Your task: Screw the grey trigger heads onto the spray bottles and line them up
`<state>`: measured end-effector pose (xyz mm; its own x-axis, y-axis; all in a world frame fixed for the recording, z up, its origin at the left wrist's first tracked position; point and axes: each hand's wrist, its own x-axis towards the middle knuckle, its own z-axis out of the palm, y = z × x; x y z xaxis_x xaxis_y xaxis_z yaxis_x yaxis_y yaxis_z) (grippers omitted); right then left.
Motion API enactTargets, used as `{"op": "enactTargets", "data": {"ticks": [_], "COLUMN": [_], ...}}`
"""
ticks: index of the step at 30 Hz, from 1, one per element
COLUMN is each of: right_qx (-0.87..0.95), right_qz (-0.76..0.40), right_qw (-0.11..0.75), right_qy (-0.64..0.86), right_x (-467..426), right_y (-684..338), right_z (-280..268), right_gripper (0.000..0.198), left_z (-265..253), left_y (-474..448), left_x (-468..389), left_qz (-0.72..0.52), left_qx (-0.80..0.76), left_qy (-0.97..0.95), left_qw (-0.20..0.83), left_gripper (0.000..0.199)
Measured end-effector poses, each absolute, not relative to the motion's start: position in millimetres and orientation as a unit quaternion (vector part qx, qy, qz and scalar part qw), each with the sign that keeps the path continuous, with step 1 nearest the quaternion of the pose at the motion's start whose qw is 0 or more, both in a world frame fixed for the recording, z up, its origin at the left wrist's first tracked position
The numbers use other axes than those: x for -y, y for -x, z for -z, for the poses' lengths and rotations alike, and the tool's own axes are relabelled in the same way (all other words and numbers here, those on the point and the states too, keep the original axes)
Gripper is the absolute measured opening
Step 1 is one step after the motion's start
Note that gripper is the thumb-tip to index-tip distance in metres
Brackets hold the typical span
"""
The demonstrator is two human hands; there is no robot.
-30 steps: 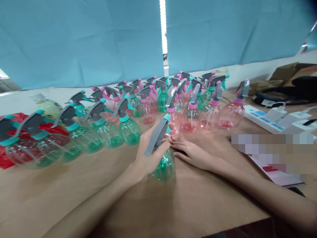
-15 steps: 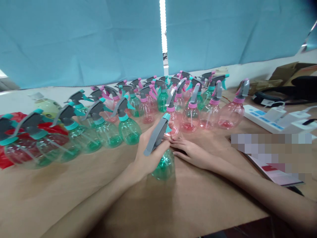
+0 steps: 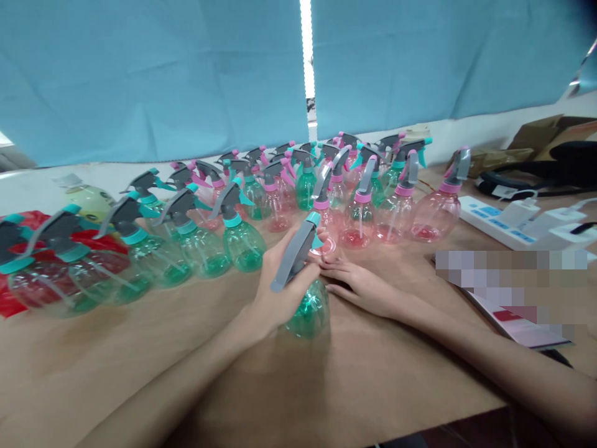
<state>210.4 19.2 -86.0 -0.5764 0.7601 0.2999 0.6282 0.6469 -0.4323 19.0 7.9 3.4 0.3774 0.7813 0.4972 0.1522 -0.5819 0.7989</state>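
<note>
My left hand (image 3: 282,289) is wrapped round the neck of a green spray bottle (image 3: 310,311), just below its grey and teal spray head. That bottle stands upright on the brown table (image 3: 373,379) in front of me. My right hand (image 3: 357,283) lies flat on the table just right of the bottle, fingers stretched out and holding nothing. Its fingertips are close to the bottle and partly hidden behind it. Beyond the hands stands a pink spray bottle (image 3: 359,227) among other pink ones. A green spray bottle (image 3: 243,246) is nearest on the left.
Several green and pink spray bottles fill the back and left of the table. A red plastic bag (image 3: 100,242) and a yellowish bottle (image 3: 88,199) are at the left. On the right are a white power strip (image 3: 494,224), a flat blurred-out item (image 3: 517,317), a black headset-like object (image 3: 508,180) and cardboard (image 3: 550,140).
</note>
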Motion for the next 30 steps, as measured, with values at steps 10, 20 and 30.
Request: {"op": "enactTargets", "data": {"ticks": [10, 20, 30], "right_qx": [0.874, 0.875, 0.876], "right_qz": [-0.143, -0.139, -0.131], "right_qw": [0.246, 0.241, 0.246], "right_qy": [0.394, 0.396, 0.394], "right_x": [-17, -17, -18], "right_y": [-210, -210, -210], "right_z": [83, 84, 86], "right_gripper": [0.043, 0.046, 0.044], "left_z": [-9, -11, -11], "left_y": [-18, -20, -19], "left_x": [-7, -7, -8], "left_qz": [-0.449, -0.457, -0.457], "left_qx": [-0.342, -0.344, -0.338], "left_qy": [-0.769, -0.765, -0.773], "left_qw": [0.299, 0.296, 0.282], "left_gripper": [0.016, 0.007, 0.006]}}
